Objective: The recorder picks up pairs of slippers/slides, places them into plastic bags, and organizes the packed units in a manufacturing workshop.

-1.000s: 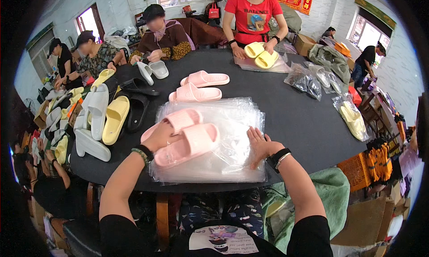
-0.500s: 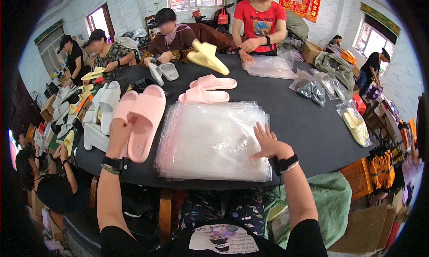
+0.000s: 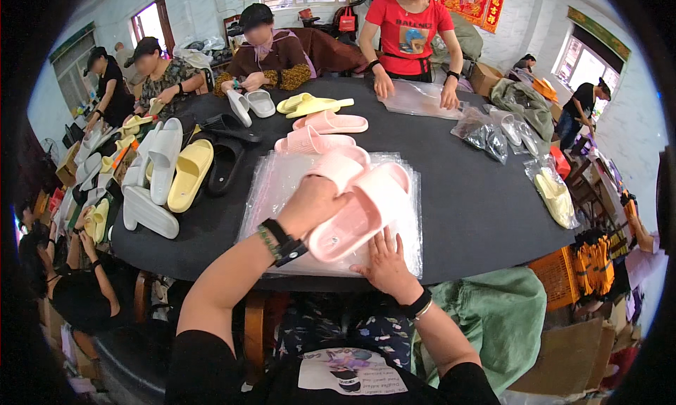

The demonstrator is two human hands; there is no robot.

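A pair of pink slide slippers point(image 3: 380, 204) is gripped in my left hand point(image 3: 315, 202), held above a stack of clear plastic bags point(image 3: 264, 211). One slipper partly covers the other. Fingers stretched out, my right hand point(image 3: 389, 265) lies on the lower right part of the stack, just under the slippers' edge; it holds nothing. Just beyond the bags is another pair of pink slides point(image 3: 331, 122), the nearer one partly overlapping the stack's far edge from my view.
White, yellow point(image 3: 191, 176) and black slides point(image 3: 226, 164) crowd the table's left. A yellow pair point(image 3: 313, 104) lies farther back. Bagged slippers point(image 3: 555, 197) are at the right. Across the table, a person in red point(image 3: 408, 35) handles clear bags point(image 3: 422, 98); other people work at the left.
My left hand has carried the pink slippers rightward from the table's left over the bags. My right hand has slid left and nearer. The yellow pair across the table has been set down.
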